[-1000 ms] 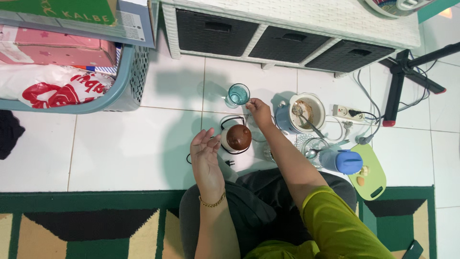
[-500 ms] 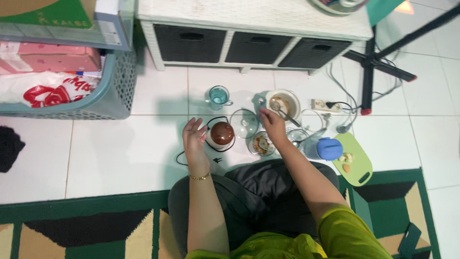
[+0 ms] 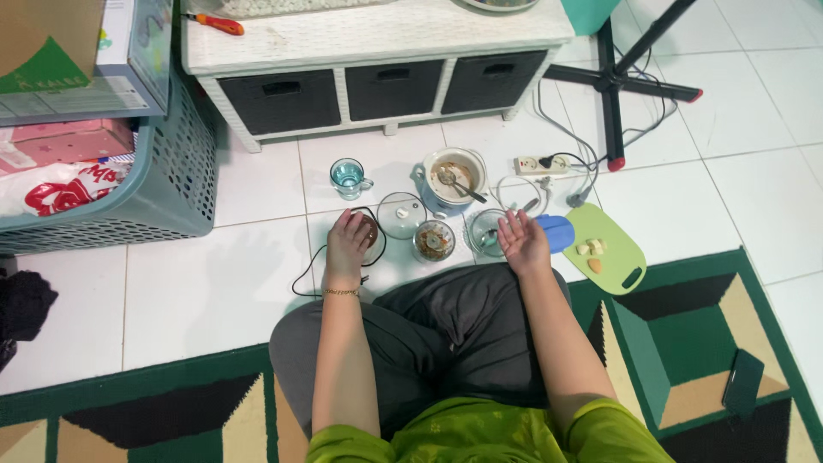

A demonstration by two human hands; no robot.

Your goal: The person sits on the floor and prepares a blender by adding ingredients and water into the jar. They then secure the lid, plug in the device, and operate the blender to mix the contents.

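Observation:
My left hand [image 3: 347, 238] rests on top of a small brown-lidded appliance [image 3: 369, 230] on the white tile floor, its black cord [image 3: 310, 267] trailing left. My right hand [image 3: 523, 242] hovers open, palm up, beside a clear glass bowl with a spoon [image 3: 486, 233] and a blue lid [image 3: 555, 233]. Between my hands stand a glass jar with brown contents [image 3: 434, 242] and a clear glass lid [image 3: 401, 214]. Farther off sit a white pot with a spoon in brown food [image 3: 451, 175] and a blue-green glass mug [image 3: 348, 177].
A green cutting board [image 3: 610, 255] with food pieces lies at the right. A power strip [image 3: 537, 164] with cables and a black tripod [image 3: 619, 77] stand behind. A white cabinet with dark drawers [image 3: 377, 81], a teal basket [image 3: 129, 201], and a phone [image 3: 742, 382] on the green rug.
My left hand came down onto the brown-lidded appliance. My right hand drew back from the white pot to beside the glass bowl. The camera view shifted back and to the right.

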